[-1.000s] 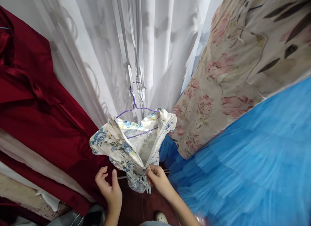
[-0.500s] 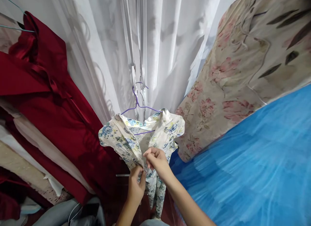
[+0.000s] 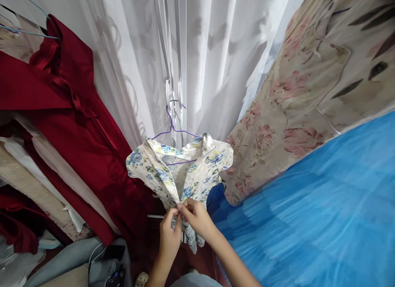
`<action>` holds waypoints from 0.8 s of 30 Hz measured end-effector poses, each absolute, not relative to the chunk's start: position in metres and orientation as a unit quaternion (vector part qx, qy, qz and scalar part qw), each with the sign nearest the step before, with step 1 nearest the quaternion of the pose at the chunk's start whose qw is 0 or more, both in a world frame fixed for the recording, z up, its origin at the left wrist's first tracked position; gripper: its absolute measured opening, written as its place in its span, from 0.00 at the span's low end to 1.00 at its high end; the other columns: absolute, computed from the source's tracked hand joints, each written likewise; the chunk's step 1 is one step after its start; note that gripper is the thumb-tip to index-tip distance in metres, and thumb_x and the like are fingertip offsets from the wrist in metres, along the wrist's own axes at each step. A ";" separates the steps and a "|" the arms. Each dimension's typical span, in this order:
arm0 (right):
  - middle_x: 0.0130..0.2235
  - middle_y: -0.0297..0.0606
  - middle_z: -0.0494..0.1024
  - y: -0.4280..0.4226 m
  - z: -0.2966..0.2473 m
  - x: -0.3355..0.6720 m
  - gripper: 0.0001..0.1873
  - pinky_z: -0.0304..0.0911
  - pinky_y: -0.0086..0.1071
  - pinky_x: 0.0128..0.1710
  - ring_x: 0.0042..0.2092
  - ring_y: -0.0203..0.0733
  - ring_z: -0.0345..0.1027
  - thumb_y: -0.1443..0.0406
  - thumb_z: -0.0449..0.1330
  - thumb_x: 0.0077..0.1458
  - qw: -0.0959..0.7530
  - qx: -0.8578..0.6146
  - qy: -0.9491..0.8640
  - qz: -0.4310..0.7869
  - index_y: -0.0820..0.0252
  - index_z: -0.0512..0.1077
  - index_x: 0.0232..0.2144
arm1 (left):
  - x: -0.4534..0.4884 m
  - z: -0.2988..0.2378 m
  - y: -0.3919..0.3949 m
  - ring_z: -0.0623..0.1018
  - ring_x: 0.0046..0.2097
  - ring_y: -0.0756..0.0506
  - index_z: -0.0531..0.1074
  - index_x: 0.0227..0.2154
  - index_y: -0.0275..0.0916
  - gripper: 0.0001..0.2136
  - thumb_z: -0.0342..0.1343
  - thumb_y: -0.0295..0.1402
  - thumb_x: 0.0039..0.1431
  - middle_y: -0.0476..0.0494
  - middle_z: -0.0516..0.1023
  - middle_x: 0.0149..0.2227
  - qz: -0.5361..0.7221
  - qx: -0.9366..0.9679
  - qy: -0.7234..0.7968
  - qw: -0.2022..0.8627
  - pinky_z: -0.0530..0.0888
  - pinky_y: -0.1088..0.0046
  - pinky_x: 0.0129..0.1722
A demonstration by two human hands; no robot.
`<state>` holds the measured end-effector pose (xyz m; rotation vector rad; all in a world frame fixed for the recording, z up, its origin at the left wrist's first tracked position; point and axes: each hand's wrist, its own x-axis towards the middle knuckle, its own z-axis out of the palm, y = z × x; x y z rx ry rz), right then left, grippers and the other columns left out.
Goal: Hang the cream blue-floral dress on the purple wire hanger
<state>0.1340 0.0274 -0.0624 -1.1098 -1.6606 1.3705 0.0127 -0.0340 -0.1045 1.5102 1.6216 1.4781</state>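
A small white garment with blue and yellow flowers hangs on a purple wire hanger in front of a white sheer curtain. My left hand pinches the left edge of its front opening. Pinching the right edge is my right hand. The two hands meet at the middle of the garment's front, fingers closed on the cloth. Below the hands, the garment's lower part hangs down.
A dark red satin garment hangs at the left with pale cloths beneath it. A beige floral fabric and a bright blue tulle fabric fill the right. A grey bag with a dark device lies at the bottom left.
My left hand rose from open air and took the garment's left front edge. My right hand moved up along the right edge, and the two edges came together at the front.
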 end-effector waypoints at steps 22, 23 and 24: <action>0.15 0.29 0.70 0.027 -0.085 0.085 0.26 0.41 0.25 0.14 0.12 0.28 0.52 0.42 0.57 0.53 0.413 -0.434 -0.430 0.676 0.59 0.63 0.24 | -0.038 -0.108 -0.018 0.76 0.35 0.45 0.69 0.32 0.39 0.08 0.49 0.35 0.64 0.44 0.75 0.31 0.485 0.620 0.557 0.266 0.72 0.72 0.38; 0.16 0.29 0.71 0.026 -0.086 0.084 0.26 0.42 0.25 0.14 0.13 0.29 0.53 0.42 0.57 0.54 0.416 -0.433 -0.436 0.670 0.58 0.63 0.25 | -0.040 -0.109 -0.017 0.76 0.34 0.46 0.68 0.31 0.39 0.08 0.48 0.34 0.64 0.45 0.75 0.30 0.483 0.622 0.555 0.268 0.72 0.72 0.38; 0.16 0.28 0.71 0.025 -0.087 0.083 0.25 0.42 0.25 0.14 0.13 0.29 0.53 0.42 0.57 0.54 0.418 -0.430 -0.444 0.666 0.58 0.63 0.27 | -0.042 -0.110 -0.017 0.75 0.34 0.46 0.68 0.31 0.39 0.08 0.48 0.34 0.65 0.45 0.75 0.30 0.481 0.625 0.552 0.271 0.72 0.72 0.38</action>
